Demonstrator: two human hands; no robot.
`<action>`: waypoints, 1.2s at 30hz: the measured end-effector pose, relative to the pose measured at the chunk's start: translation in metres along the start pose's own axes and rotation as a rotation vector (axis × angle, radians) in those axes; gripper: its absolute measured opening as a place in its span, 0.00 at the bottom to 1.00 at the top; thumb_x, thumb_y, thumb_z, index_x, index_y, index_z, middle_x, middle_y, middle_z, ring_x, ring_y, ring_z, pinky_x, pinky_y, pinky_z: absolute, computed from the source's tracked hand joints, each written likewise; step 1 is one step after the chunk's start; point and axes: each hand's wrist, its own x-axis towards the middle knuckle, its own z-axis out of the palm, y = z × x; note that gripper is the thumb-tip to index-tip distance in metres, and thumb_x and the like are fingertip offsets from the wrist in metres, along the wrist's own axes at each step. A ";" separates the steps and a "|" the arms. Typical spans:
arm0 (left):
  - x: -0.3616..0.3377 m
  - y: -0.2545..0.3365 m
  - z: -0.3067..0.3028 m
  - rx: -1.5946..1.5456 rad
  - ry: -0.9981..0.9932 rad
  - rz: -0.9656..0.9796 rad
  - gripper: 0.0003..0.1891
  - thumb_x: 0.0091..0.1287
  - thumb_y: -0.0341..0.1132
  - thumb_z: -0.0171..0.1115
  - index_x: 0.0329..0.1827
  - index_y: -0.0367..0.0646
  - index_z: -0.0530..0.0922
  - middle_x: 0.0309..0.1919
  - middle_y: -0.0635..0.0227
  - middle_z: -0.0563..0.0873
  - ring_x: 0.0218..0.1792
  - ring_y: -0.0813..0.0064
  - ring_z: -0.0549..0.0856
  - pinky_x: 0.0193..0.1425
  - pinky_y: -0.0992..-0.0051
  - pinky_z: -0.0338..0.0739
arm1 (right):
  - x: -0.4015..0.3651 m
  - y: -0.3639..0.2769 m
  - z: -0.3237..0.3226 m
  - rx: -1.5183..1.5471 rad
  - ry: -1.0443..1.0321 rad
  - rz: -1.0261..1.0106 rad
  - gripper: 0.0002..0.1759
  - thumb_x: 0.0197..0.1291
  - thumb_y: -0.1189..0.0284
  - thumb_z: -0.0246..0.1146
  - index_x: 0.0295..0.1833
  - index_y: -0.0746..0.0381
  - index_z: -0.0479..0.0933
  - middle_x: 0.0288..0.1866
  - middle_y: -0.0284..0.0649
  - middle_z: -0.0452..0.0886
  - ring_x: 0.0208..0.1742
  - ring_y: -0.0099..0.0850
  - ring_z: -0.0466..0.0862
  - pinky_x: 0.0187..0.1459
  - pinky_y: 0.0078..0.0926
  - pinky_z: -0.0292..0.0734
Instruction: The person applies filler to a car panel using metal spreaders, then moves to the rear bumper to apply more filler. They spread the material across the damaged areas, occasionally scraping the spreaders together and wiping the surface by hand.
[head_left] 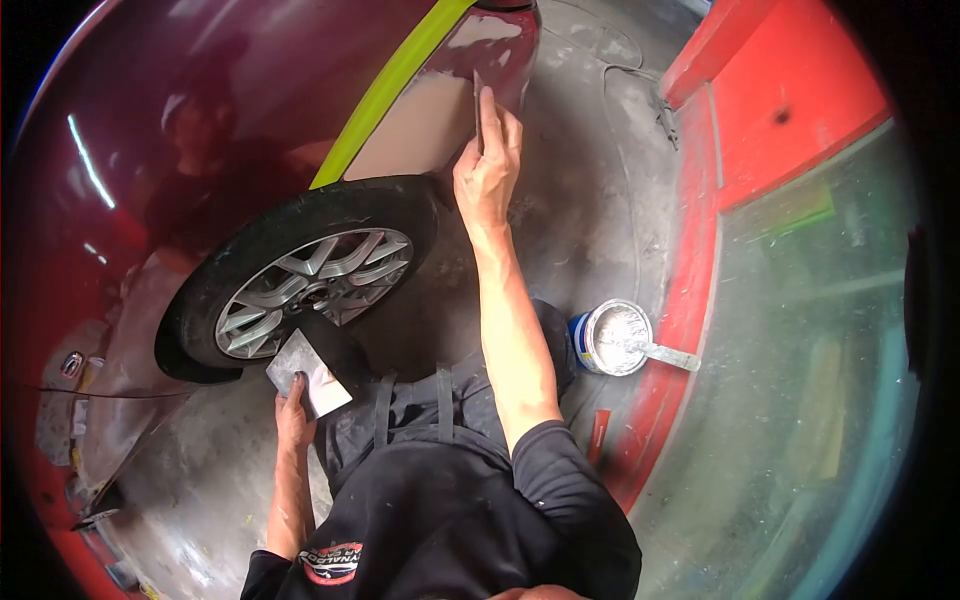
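Observation:
My right hand [487,175] is raised to the car's body panel [412,125], closed round a thin putty spreader [478,105] seen nearly edge-on. Beige filler covers that panel, just behind a strip of yellow-green masking tape [385,85]. Lower down, my left hand [292,412] grips a flat, pale mixing board [312,378] with the thumb on top. The board is tilted in front of the wheel [315,285]. Whether any filler lies on the board is hard to make out.
An open can [617,338] of whitish paste stands on the floor at my right, with a flat stick [672,356] across its rim. A red strip [600,435] lies near it. A red wall frame [700,250] with a glass panel [800,330] runs along the right. A cable [632,190] crosses the floor.

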 end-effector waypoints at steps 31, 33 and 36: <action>0.001 -0.001 -0.005 0.003 0.010 -0.016 0.19 0.74 0.39 0.65 0.61 0.37 0.76 0.52 0.62 0.86 0.50 0.68 0.87 0.58 0.63 0.83 | -0.122 -0.038 0.027 -0.038 -0.099 -0.182 0.39 0.46 0.89 0.67 0.68 0.56 0.78 0.67 0.52 0.70 0.64 0.56 0.75 0.64 0.49 0.76; -0.001 0.000 0.000 -0.044 0.042 -0.031 0.20 0.73 0.40 0.66 0.62 0.37 0.76 0.52 0.62 0.86 0.51 0.67 0.87 0.59 0.63 0.83 | -0.130 -0.036 0.015 -0.014 -0.142 -0.154 0.38 0.48 0.91 0.64 0.68 0.58 0.78 0.67 0.50 0.71 0.65 0.54 0.75 0.65 0.47 0.75; -0.011 0.007 0.036 -0.104 0.082 -0.011 0.22 0.72 0.40 0.67 0.63 0.38 0.75 0.53 0.62 0.86 0.51 0.67 0.87 0.59 0.62 0.83 | -0.135 -0.040 -0.021 0.021 -0.140 0.000 0.37 0.53 0.92 0.58 0.70 0.59 0.77 0.64 0.49 0.76 0.63 0.47 0.79 0.64 0.39 0.77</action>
